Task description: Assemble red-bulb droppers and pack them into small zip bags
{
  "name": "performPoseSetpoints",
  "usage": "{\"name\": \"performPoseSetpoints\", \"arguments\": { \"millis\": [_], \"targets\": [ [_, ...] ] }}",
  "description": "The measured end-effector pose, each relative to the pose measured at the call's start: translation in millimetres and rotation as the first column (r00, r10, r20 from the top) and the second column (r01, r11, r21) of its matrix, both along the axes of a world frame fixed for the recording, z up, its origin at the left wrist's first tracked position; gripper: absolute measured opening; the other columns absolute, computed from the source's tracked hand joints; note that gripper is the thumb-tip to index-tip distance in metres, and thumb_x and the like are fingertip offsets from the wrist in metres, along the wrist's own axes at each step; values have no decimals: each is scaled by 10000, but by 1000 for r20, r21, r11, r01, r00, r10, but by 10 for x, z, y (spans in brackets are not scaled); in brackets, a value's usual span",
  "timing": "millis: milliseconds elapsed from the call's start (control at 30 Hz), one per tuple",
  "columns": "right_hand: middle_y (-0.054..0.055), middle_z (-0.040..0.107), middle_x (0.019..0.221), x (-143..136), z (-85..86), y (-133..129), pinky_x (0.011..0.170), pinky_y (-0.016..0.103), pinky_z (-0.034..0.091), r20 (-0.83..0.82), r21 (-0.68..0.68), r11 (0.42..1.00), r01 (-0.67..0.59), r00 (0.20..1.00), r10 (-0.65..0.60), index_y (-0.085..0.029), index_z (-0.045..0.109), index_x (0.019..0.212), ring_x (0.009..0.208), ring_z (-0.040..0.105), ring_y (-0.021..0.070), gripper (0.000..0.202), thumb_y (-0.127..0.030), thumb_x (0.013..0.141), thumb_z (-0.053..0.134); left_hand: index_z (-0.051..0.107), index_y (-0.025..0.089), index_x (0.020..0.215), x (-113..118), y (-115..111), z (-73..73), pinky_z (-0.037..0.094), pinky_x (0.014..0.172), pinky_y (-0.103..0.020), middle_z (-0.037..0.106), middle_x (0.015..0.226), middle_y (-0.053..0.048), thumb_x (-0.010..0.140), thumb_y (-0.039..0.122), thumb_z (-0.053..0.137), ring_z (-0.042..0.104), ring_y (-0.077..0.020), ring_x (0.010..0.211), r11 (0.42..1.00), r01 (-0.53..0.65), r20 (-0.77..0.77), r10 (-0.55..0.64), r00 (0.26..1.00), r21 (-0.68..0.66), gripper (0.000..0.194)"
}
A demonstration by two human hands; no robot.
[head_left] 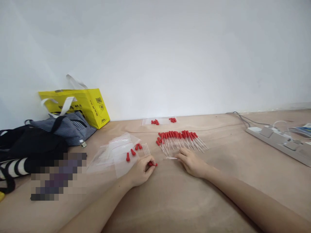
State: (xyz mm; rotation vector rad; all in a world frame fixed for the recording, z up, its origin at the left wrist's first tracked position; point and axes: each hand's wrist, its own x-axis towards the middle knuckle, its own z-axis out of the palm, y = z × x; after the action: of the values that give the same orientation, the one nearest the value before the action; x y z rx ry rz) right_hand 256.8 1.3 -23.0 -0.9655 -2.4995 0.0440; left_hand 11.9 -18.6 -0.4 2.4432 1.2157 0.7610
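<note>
My left hand (pixel 143 171) pinches a red rubber bulb (pixel 152 164), its narrow end pointing right. Between the fingers of my right hand (pixel 190 161) is a thin glass dropper tube (pixel 171 158), held level with its free end toward the left hand. The tube and bulb are apart. Beyond my hands lies a row of assembled droppers (pixel 181 139), red bulbs at the far end and clear tubes toward me. Several loose red bulbs (pixel 132 152) and a few bare glass tubes (pixel 146 149) lie beside the left hand.
Clear plastic bags (pixel 119 147) spread left of my hands. Against the wall lies another bag with red bulbs (pixel 162 122). A yellow shopping bag (pixel 97 110), a striped bag (pixel 77 127) and dark bag (pixel 43 142) stand left. A white power strip (pixel 274 140) with cables lies right.
</note>
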Motion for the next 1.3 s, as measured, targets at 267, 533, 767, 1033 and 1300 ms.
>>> {"name": "performPoseSetpoints", "arguments": {
  "millis": [267, 533, 767, 1033, 1300],
  "targets": [
    [73, 568, 898, -168, -17, -95, 731, 314, 349, -174, -86, 995, 42, 983, -56, -161, 482, 1004, 844, 508, 178, 252, -86, 839, 307, 565, 167, 968, 31, 64, -120, 437, 712, -293, 584, 839, -53, 816, 192, 392, 559, -167, 779, 991, -130, -60, 131, 990, 22, 232],
    [30, 632, 824, -314, -25, -177, 680, 287, 271, -232, -59, 996, 64, 970, -76, -193, 532, 956, 710, 540, 143, 212, -153, 858, 349, 527, 192, 854, 118, 9, -137, 375, 762, -347, 617, 770, -8, 860, 250, 331, 565, -177, 765, 973, -232, 5, 232, 973, 9, 205],
    [26, 641, 794, -420, -25, -231, 653, 279, 243, -225, -32, 998, 59, 972, -65, -180, 540, 958, 617, 509, 120, 218, -154, 863, 345, 537, 214, 830, 161, -26, -135, 325, 798, -365, 638, 824, 8, 846, 299, 377, 563, -180, 790, 974, -224, 17, 224, 974, 13, 183],
    [23, 626, 762, -383, 21, -232, 638, 284, 205, -113, 76, 996, 37, 993, -29, -176, 568, 934, 601, 456, 120, 232, -101, 812, 386, 585, 211, 786, 144, -36, -134, 304, 812, -386, 653, 761, 8, 817, 288, 436, 570, -176, 747, 971, -235, 15, 235, 972, 49, 171],
    [-5, 588, 650, -385, 38, -254, 618, 303, 162, 55, 195, 978, -79, 996, 69, -176, 570, 744, 536, 397, 98, 170, -95, 751, 421, 603, 217, 747, 213, -141, -125, 226, 887, -460, 649, 701, 12, 827, 245, 430, 569, -164, 726, 979, -110, -50, 121, 991, 173, 192]
  ]
}}
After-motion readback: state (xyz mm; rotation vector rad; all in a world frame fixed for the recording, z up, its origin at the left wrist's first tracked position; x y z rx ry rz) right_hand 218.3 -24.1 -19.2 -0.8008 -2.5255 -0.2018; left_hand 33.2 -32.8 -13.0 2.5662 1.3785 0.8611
